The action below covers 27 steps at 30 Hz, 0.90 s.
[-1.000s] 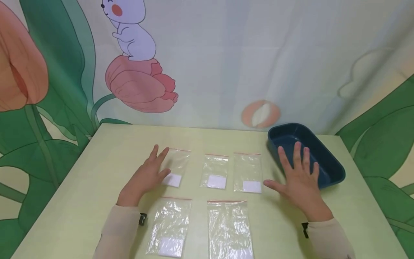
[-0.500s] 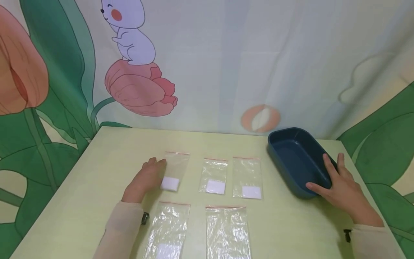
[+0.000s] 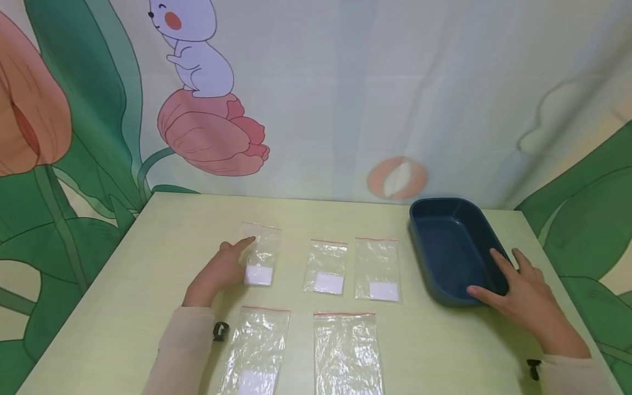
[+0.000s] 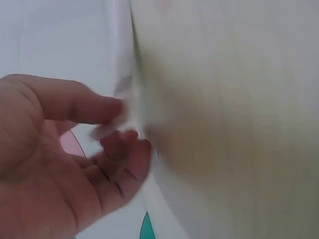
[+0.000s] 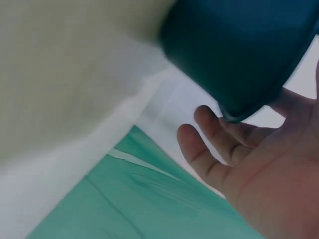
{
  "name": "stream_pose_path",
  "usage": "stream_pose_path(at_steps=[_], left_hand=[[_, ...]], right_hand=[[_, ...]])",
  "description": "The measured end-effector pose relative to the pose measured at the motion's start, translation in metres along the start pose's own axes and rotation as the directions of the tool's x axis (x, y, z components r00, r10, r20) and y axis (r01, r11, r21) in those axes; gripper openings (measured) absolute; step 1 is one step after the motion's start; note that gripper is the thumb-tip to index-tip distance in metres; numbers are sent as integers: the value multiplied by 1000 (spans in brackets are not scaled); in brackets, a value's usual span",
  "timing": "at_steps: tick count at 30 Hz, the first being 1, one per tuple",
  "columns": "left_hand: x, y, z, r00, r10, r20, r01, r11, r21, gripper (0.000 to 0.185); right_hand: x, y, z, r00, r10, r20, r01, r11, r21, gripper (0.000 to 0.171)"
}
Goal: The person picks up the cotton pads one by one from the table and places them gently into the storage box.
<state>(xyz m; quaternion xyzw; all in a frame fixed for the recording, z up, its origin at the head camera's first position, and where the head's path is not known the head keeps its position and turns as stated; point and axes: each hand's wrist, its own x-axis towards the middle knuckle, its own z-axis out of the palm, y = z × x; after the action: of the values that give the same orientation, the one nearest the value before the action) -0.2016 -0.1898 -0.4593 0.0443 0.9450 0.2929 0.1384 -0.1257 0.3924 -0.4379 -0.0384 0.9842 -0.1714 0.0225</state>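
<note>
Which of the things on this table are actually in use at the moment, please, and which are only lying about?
In use:
- small bag, pinched in the left hand
- blue tray, its near end held by the right hand

Lying about:
- two small bags beside it
- two larger bags in the near row
- table

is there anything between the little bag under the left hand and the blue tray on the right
Yes. The small bag that the left hand touches lies leftmost in the far row. Two more small bags lie flat between it and the blue tray, which the right hand holds at its near end.
</note>
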Motion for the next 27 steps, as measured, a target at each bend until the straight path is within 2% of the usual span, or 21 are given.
stream_pose_path(at_steps=[4, 6, 9, 12, 17, 21, 27], left_hand=[[1, 1, -5, 999, 20, -47, -23, 998, -61, 47], [0, 2, -8, 997, 22, -71, -30, 993, -114, 41], [0, 4, -10, 993, 48, -112, -66, 985, -158, 37], [0, 4, -11, 988, 66, -139, -92, 977, -194, 38], [6, 5, -9, 982, 81, -169, -119, 966, -230, 48], [11, 7, -7, 983, 96, -157, -135, 955, -264, 61], [11, 9, -8, 994, 81, -71, -100, 938, -332, 63]], right_hand=[[-3, 8, 6, 1000, 4, 25, -6, 995, 96, 108], [-4, 12, 8, 999, 5, 51, -12, 990, 137, 106], [-3, 14, 8, 996, 8, 92, -23, 987, 160, 105], [-3, 14, 8, 993, 6, 115, -22, 990, 142, 107], [-5, 9, 5, 991, 7, 130, -23, 993, 118, 112], [-4, 9, 5, 993, 0, 120, -16, 991, 136, 116], [-2, 13, 9, 993, -18, 120, -4, 983, 181, 120]])
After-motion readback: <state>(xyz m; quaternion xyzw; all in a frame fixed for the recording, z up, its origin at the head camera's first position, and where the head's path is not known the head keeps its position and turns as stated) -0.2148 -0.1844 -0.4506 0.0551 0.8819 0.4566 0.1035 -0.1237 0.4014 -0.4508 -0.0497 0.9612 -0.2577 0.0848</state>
